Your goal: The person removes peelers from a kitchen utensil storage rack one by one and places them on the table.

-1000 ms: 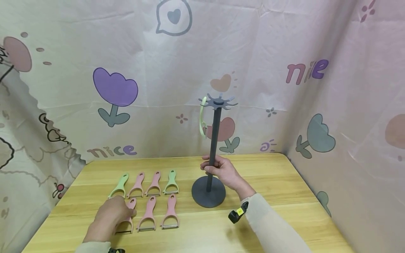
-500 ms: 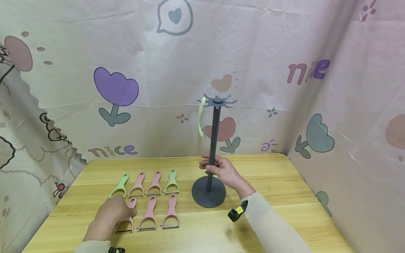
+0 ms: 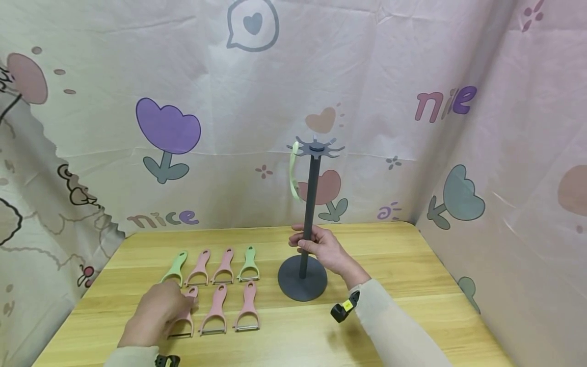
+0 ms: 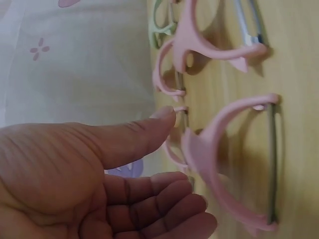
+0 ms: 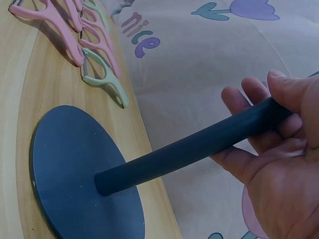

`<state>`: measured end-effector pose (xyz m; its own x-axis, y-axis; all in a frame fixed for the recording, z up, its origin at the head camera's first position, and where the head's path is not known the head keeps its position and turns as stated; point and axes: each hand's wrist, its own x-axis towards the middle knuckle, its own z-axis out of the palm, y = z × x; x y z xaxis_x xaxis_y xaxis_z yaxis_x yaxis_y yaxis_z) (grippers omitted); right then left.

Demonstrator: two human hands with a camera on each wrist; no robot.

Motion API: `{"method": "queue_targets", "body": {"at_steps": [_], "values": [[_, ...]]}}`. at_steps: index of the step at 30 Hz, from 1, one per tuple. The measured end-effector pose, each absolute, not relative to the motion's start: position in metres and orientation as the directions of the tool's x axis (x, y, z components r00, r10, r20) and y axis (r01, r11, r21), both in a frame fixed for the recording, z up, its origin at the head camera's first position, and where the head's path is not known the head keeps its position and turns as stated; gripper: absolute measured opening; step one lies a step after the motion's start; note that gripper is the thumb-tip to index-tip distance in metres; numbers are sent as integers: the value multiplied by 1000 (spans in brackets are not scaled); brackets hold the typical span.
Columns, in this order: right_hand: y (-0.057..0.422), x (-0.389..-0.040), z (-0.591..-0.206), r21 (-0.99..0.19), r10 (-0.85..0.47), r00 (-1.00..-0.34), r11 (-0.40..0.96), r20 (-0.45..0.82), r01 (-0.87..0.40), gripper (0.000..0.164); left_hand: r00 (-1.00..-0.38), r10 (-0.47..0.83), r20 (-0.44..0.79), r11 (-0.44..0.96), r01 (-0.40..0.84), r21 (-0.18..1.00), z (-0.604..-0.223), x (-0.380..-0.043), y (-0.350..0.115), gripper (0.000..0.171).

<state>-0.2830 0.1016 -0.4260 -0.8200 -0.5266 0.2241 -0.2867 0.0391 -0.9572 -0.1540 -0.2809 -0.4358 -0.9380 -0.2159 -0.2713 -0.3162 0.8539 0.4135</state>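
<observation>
My left hand (image 3: 158,308) is over the lower-left pink peeler (image 4: 202,149), which lies on the table. In the left wrist view its thumb and loosely bent fingers stand apart, right beside the peeler's neck. My right hand (image 3: 325,248) grips the pole of a dark upright utensil stand (image 3: 312,193), thumb on the near side and fingers behind. The stand's round base (image 5: 75,164) rests on the tabletop. From one arm of its hook crown (image 3: 317,148) hangs a light green peeler (image 3: 292,173).
Other peelers lie in two rows left of the stand: a green peeler (image 3: 176,263) and another green peeler (image 3: 249,259) in the far row with pink ones between, more pink in the near row. A patterned cloth (image 3: 238,102) surrounds the wooden table (image 3: 390,265).
My left hand has shifted slightly up over the pink peeler. The stand's crown and its hanging green peeler have swayed or turned a little. My right hand keeps its grip.
</observation>
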Motion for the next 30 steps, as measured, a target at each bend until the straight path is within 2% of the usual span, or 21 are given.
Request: {"method": "queue_targets", "body": {"at_steps": [5,13,16,20,30], "values": [[102,-284,-427,-956,-525,-820,39,228,-291,41,-950,-217,-225,856,-296,423,-423,-155,-273,40],[102,-285,-429,-960,-516,-831,53,209,-275,39,-975,-200,-97,860,-222,460,-394,-163,-254,34],[102,-284,-429,-961,-513,-833,52,207,-270,40,-982,-183,-49,876,-186,445,-386,-170,-248,40],[102,-283,-428,-964,-507,-838,50,201,-262,40,-985,-169,20,874,-140,465,-381,-172,-238,38],[102,-282,-428,-961,-514,-830,39,216,-274,40,-980,-195,47,794,-130,594,-367,-178,-217,40]]}}
